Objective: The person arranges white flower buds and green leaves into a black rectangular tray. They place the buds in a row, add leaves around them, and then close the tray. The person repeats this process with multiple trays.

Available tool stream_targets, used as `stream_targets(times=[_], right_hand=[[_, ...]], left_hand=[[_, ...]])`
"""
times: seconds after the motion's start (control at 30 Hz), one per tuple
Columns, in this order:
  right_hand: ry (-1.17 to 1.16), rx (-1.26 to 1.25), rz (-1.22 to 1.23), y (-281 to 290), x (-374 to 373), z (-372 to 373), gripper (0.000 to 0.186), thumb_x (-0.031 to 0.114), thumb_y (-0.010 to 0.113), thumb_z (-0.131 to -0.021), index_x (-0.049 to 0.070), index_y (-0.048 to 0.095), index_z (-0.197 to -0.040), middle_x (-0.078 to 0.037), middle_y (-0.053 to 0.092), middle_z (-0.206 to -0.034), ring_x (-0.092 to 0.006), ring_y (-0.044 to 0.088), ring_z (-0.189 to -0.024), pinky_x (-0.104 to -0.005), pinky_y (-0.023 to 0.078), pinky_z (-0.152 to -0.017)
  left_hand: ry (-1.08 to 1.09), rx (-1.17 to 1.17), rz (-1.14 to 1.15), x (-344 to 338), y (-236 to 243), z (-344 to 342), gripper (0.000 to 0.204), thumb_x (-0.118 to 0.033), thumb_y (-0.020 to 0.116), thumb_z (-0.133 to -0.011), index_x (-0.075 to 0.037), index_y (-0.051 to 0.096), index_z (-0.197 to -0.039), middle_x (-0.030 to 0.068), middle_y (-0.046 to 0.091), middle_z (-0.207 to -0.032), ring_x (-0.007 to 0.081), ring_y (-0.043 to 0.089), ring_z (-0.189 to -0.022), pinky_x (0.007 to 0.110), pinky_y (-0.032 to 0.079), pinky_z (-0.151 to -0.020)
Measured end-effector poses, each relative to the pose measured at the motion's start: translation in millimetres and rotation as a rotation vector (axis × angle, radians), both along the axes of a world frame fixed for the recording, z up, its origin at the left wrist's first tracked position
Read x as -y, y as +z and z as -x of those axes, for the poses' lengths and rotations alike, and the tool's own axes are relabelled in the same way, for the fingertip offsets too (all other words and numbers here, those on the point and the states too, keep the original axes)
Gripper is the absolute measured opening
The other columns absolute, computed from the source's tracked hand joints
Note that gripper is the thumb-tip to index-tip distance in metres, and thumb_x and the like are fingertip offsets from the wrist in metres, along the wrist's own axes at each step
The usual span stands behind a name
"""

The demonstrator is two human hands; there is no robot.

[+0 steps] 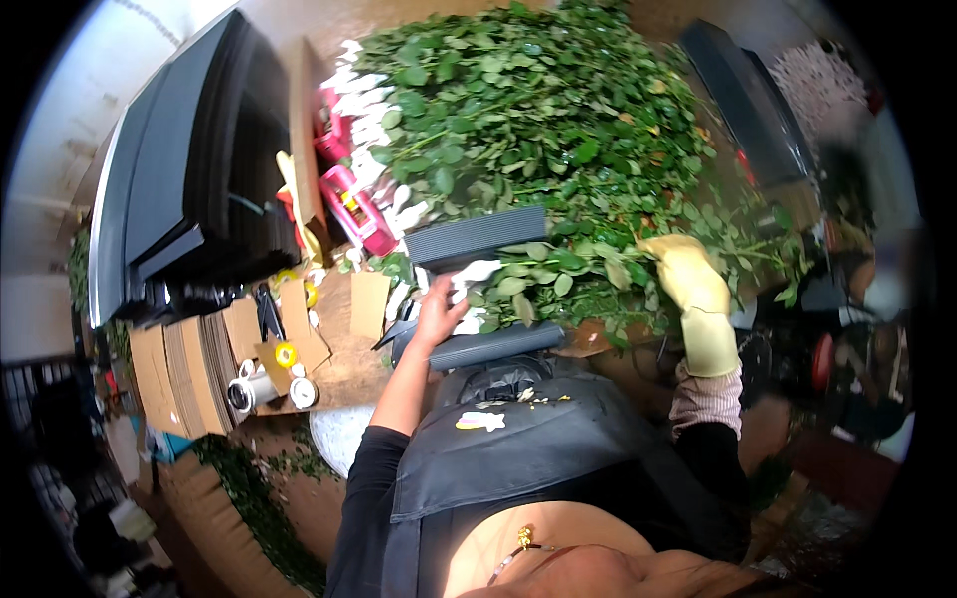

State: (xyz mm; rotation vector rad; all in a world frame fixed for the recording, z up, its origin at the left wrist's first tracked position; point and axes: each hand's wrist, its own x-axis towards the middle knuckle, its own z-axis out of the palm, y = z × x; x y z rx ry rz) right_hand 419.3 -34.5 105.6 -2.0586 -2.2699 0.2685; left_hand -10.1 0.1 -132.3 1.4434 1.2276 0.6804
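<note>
Near the front of the table, leafy rose stems (558, 277) lie crosswise, their white-covered flower heads (475, 277) to the left. My bare left hand (439, 314) is closed at these heads, fingers partly hidden around one. A pale yellow glove covers my right hand (688, 274), which is closed over the leafy stems farther right; its fingertips are hard to see among the leaves. Behind my left hand a dark ridged sheet of card (478, 237) stands on edge. Another dark ridged piece (488, 347) runs along the front edge, close to my apron.
A large heap of leafy stems (538, 110) fills the far table. Tall dark card sheets (169, 169) stand left, near a pink tool (357, 211). Brown cardboard pieces (189, 369), a yellow tape roll (286, 355) and a white cup (254, 391) sit front left. Dark boxes (743, 100) lie far right.
</note>
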Motion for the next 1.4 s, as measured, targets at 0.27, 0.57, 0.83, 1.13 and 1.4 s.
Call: stream_targets(times=[0.27,0.57,0.83,1.13,1.4], right_hand=[[0.017,-0.020,-0.068,43.4,5.2,-23.9,0.041,-0.014,0.050,-0.077,0.008,0.067,-0.106,-0.016,0.070,-0.113,-0.0366,0.062,-0.112,-0.0436,0.050,-0.098],[-0.103,-0.067,-0.211,-21.2,-3.8,-149.9,0.045,-0.020,0.053,-0.072,0.008,0.067,-0.103,-0.016,0.070,-0.113,-0.0384,0.063,-0.111,-0.0443,0.050,-0.097],[0.123,-0.084,-0.116,57.5,-14.4,-73.8,0.050,-0.011,0.055,-0.068,0.008,0.067,-0.112,-0.012,0.066,-0.129,-0.0332,0.055,-0.130,-0.0470,0.037,-0.118],[0.165,0.210,0.406,-157.2,-58.8,-18.4,0.052,-0.004,0.047,-0.093,0.020,0.060,-0.137,-0.013,0.067,-0.131,-0.0303,0.067,-0.116,-0.0388,0.053,-0.101],[0.128,0.680,0.509,-37.9,-45.2,75.9,0.039,0.019,0.057,-0.092,0.016,0.061,-0.131,-0.014,0.071,-0.116,-0.0326,0.069,-0.109,-0.0431,0.054,-0.093]], left_hand=[[-0.011,-0.046,-0.124,3.9,29.7,-4.6,0.052,-0.009,0.073,-0.084,-0.005,0.057,-0.134,0.0147,0.060,-0.127,0.0291,0.066,-0.104,0.036,0.058,-0.086],[-0.041,0.017,-0.099,-0.2,24.1,-13.7,0.054,-0.002,0.069,-0.084,-0.006,0.056,-0.137,0.0122,0.058,-0.127,0.0240,0.064,-0.105,0.034,0.057,-0.088],[-0.004,0.049,-0.015,2.5,15.3,-4.1,0.057,0.000,0.068,-0.083,-0.005,0.055,-0.138,0.0111,0.057,-0.131,0.0223,0.062,-0.107,0.033,0.056,-0.088],[-0.004,-0.131,-0.099,-2.7,-2.6,-11.0,0.048,-0.025,0.079,-0.086,0.005,0.062,-0.120,0.0206,0.067,-0.103,0.0300,0.071,-0.085,0.039,0.060,-0.074],[-0.044,-0.175,-0.202,3.2,8.8,-6.4,0.041,-0.019,0.077,-0.089,0.005,0.062,-0.120,0.0158,0.062,-0.108,0.0195,0.071,-0.085,0.031,0.059,-0.067]])
